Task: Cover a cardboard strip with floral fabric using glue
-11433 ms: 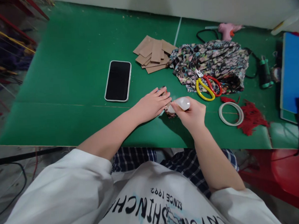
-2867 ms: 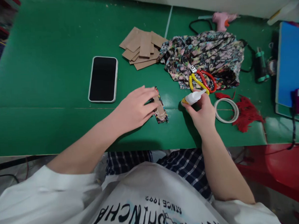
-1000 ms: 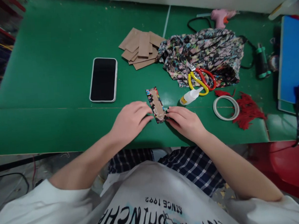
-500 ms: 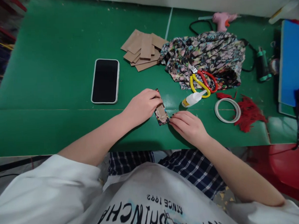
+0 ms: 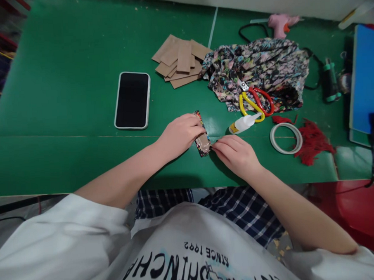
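Observation:
A small cardboard piece edged with dark floral fabric [image 5: 202, 142] lies on the green table near its front edge. My left hand [image 5: 183, 134] is closed over the upper part of this piece, its fingers hiding some of the cardboard. At the lower right corner, my right hand [image 5: 235, 153] is pinched on the fabric edge; the exact contact is too small to make out. A white glue bottle [image 5: 243, 124] lies on its side just beyond my right hand. Scissors [image 5: 256, 102] with one red and one yellow handle rest partly on a crumpled floral cloth [image 5: 258, 66].
Several cardboard pieces [image 5: 183, 57] are piled left of the cloth. A phone [image 5: 132, 100] lies farther left. To the right are a tape roll [image 5: 272, 141], red yarn scraps [image 5: 314, 142], a green-handled tool [image 5: 330, 81] and a blue board [image 5: 368, 78]. A pink glue gun [image 5: 279, 25] lies behind.
My right fingertips have shifted slightly along the fabric edge at the corner. More of the piece's upper end shows past my left fingers. The whole view has moved a little.

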Available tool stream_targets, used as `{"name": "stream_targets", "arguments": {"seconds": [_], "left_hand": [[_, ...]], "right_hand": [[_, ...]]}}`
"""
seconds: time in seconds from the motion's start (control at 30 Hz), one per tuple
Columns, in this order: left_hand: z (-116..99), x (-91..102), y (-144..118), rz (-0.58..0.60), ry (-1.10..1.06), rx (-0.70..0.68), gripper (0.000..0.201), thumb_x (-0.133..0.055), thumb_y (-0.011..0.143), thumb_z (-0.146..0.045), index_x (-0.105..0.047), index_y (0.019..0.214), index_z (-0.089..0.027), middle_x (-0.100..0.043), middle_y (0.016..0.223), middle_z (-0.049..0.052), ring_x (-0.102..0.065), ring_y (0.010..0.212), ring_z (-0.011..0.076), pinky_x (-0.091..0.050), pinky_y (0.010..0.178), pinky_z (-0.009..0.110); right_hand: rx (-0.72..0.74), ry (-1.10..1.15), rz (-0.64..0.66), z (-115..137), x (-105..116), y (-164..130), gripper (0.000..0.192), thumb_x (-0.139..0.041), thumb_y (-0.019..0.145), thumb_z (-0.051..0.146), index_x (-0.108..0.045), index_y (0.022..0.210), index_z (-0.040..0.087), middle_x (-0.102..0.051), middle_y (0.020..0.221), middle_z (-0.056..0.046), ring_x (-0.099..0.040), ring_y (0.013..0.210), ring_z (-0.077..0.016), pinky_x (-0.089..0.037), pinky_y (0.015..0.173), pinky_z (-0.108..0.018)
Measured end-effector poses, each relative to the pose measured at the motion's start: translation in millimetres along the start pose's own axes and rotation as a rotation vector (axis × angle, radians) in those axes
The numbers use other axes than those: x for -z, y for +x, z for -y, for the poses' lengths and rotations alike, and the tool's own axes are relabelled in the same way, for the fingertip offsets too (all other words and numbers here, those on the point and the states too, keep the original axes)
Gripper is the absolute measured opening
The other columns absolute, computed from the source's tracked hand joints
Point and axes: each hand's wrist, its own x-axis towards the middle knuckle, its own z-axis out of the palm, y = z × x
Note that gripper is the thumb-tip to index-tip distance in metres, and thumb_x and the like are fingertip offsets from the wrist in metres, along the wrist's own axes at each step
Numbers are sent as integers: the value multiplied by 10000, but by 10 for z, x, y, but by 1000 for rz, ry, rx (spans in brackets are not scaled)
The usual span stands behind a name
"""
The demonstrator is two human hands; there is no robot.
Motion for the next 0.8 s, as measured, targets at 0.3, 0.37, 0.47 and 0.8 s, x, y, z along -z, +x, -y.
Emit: {"name": "stream_targets", "arguments": {"seconds": [0.3, 0.37, 0.47, 0.8], "left_hand": [[4, 0, 10, 11, -9, 13, 239, -454, 904, -253, -675, 877, -166, -648, 901, 58, -578, 971, 187, -469, 857, 326], [5, -2, 10, 14, -12, 15, 239, -452, 905, -251, -674, 879, -165, -650, 906, 60, -578, 979, 187, -470, 857, 326], [5, -5, 10, 16, -15, 17, 241, -450, 906, -252, -673, 879, -166, -651, 912, 62, -578, 985, 185, -471, 856, 326], [-1, 14, 18, 25, -19, 15, 254, -438, 909, -253, -672, 871, -163, -654, 914, 64, -582, 979, 182, -471, 842, 323]], "right_hand": [[-42, -28, 42, -8, -29, 83, 158, -464, 863, 152, -619, 832, 153, -638, 769, -66, -555, 745, -160, -472, 676, -297], [-47, -31, 55, -14, -34, 81, 168, -456, 868, 155, -618, 826, 157, -635, 771, -66, -551, 748, -161, -465, 675, -298], [-45, -38, 65, -19, -40, 78, 172, -454, 868, 148, -619, 817, 153, -632, 776, -70, -548, 754, -163, -458, 673, -297], [-47, -69, 108, -19, -37, 96, 205, -431, 874, 145, -618, 792, 155, -621, 757, -69, -539, 754, -165, -443, 669, -296]]}}
